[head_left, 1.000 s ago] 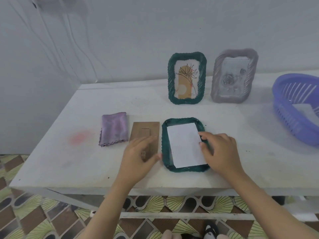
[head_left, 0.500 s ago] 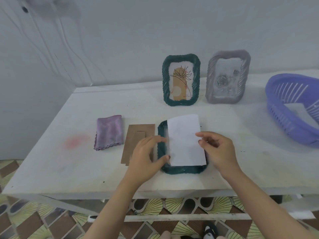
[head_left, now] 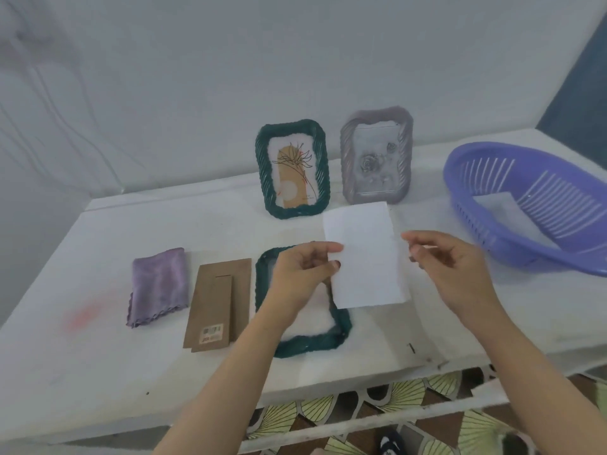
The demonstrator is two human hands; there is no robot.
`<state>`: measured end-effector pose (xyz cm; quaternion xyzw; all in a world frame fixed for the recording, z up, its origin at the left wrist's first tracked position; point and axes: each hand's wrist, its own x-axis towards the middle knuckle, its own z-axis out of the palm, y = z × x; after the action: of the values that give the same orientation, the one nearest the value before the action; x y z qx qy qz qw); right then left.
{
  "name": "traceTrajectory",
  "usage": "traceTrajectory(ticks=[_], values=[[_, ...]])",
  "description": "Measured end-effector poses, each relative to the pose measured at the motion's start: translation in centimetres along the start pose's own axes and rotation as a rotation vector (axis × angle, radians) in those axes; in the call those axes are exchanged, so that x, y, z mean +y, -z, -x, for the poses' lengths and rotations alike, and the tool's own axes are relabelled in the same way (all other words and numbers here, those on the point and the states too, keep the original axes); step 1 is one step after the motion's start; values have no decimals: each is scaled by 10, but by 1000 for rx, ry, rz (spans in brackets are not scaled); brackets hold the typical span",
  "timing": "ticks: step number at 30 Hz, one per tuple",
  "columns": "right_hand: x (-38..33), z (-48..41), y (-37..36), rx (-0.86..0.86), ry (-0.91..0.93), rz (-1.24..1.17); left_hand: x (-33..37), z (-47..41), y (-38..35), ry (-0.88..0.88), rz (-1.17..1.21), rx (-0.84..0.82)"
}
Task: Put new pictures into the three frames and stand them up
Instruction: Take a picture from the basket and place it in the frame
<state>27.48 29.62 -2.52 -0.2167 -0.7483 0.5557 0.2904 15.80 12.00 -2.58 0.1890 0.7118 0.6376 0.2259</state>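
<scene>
A white picture sheet (head_left: 366, 257) hangs in the air above the table, blank side toward me. My left hand (head_left: 303, 274) pinches its left edge between thumb and forefinger. Just off the sheet's right edge my right hand (head_left: 450, 267) hovers with loosely curled fingers, and a small gap shows between them and the paper. Under my left hand a dark green frame (head_left: 308, 343) lies face down with its back uncovered. Its brown backing board (head_left: 216, 303) lies to the left. A second green frame (head_left: 292, 169) and a grey frame (head_left: 376, 156) stand upright by the wall, each holding a picture.
A folded purple cloth (head_left: 159, 285) lies left of the backing board. A purple plastic basket (head_left: 525, 205) with a white sheet in it sits at the right. The white table (head_left: 98, 372) ends close to me, with patterned floor tiles below.
The white sheet has come up off the lying frame and moved up and right. My left hand now pinches its left edge, and my right hand has let go of the right edge.
</scene>
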Motion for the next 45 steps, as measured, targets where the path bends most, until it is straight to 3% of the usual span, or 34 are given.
traceTrajectory(ticks=[4,7,11,17,23,38,40,43,45], values=[[3,-23,64,212,370,601,4,-21,-41,-9,34,-45],[12,-41,105,119,312,856,2,-38,-74,15,73,-21],[15,-43,125,-134,113,709,-12,-57,-110,98,66,43],[19,-44,125,-179,210,699,-27,-74,-139,120,-88,44],[18,-47,127,-120,282,683,-25,-83,-167,118,-187,18],[23,-36,123,-234,244,709,-29,-91,-189,-129,-583,-64],[20,-37,125,-245,224,673,-28,-90,-190,-186,-549,-17],[8,-41,131,-236,86,392,-18,-84,-190,-319,-340,105],[4,-51,139,-185,-3,310,-8,-80,-190,-347,-180,60]])
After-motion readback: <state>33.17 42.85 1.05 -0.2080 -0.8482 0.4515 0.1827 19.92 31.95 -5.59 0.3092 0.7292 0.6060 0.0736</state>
